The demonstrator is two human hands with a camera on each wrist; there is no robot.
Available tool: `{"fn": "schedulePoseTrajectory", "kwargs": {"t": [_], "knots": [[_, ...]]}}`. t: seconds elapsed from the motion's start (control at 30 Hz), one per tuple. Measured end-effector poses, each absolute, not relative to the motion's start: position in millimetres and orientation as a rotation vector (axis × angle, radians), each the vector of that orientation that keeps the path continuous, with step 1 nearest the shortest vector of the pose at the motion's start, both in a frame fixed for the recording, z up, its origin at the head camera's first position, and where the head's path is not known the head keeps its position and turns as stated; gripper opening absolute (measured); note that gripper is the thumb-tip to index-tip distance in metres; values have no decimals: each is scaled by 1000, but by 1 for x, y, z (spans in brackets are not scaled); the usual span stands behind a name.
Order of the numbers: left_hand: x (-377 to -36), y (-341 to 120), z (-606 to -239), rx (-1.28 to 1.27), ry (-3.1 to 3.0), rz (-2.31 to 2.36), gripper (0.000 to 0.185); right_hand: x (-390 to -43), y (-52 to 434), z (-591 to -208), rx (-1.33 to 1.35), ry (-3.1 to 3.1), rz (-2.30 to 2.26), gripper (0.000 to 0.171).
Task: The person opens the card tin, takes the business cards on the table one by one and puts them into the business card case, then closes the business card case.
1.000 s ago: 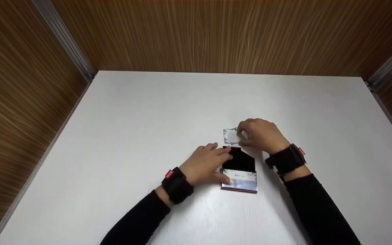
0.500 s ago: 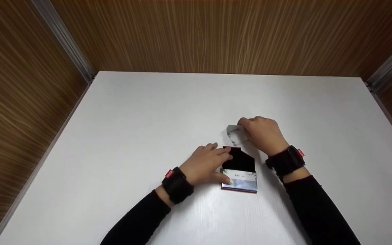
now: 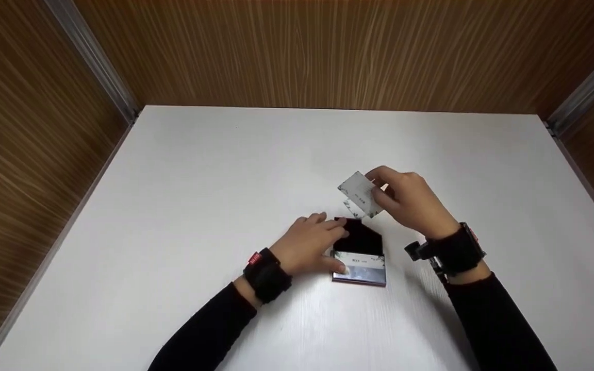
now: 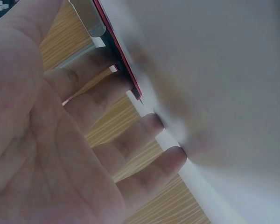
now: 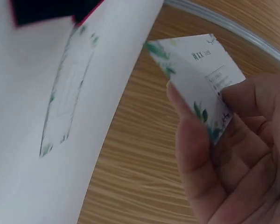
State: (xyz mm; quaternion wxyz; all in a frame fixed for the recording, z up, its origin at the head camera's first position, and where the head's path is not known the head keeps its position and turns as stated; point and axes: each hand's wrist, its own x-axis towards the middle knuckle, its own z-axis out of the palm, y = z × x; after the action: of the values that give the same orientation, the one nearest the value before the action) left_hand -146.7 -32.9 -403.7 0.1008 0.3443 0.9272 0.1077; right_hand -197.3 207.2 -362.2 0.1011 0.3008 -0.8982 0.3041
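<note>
An open card case (image 3: 360, 253) lies on the white table (image 3: 214, 170), its black flap (image 3: 363, 237) folded back and a stack of cards (image 3: 363, 260) showing inside. My left hand (image 3: 310, 247) rests against the case's left side with fairly straight fingers, thumb at its lower corner; in the left wrist view the fingertips (image 4: 149, 123) touch the red case edge (image 4: 127, 77). My right hand (image 3: 408, 198) pinches one white leaf-patterned card (image 3: 361, 192) above the table, just beyond the flap, and the card (image 5: 196, 65) fills the right wrist view. Another such card (image 5: 67, 98) lies flat on the table below it.
Wooden walls (image 3: 302, 51) close in the table on the left, far and right sides, with metal strips (image 3: 93, 56) in the corners. Both wrists carry black bands (image 3: 266, 278). Only the case and cards lie on the table.
My right hand has lifted one card off the table and tilted it up, leaving another card lying beneath. The left hand stays on the case.
</note>
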Motion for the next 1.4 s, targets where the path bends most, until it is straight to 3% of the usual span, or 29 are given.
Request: {"fn": "schedulePoseTrajectory", "kwargs": {"t": [0.17, 0.23, 0.33, 0.5, 0.57, 0.63, 0.77, 0.83, 1.03, 1.4], "knots": [[-151, -32, -403, 1024, 2752, 306, 75, -191, 212, -359, 980, -2659, 1130, 71], [-152, -32, -402, 1023, 2756, 302, 75, -190, 213, -359, 999, -2643, 1160, 77], [-152, -32, -401, 1016, 2752, 307, 75, -191, 215, -360, 995, -2595, 1147, 66], [-152, -33, -398, 1012, 2742, 327, 76, -191, 216, -358, 899, -2509, 1136, 20], [-152, -34, -397, 1014, 2744, 334, 75, -190, 216, -356, 869, -2508, 1189, 11], [-151, -35, -396, 1016, 2746, 342, 75, -190, 216, -355, 860, -2522, 1243, 13], [-151, -36, -395, 1029, 2747, 354, 74, -188, 217, -354, 894, -2568, 1228, 38], [-151, -36, -396, 1032, 2744, 354, 74, -187, 217, -353, 912, -2586, 1208, 42], [-151, -35, -397, 1021, 2747, 354, 71, -185, 220, -351, 922, -2734, 1214, 19], [-152, -36, -395, 993, 2726, 360, 73, -186, 233, -348, 1061, -3072, 1214, 18]]}}
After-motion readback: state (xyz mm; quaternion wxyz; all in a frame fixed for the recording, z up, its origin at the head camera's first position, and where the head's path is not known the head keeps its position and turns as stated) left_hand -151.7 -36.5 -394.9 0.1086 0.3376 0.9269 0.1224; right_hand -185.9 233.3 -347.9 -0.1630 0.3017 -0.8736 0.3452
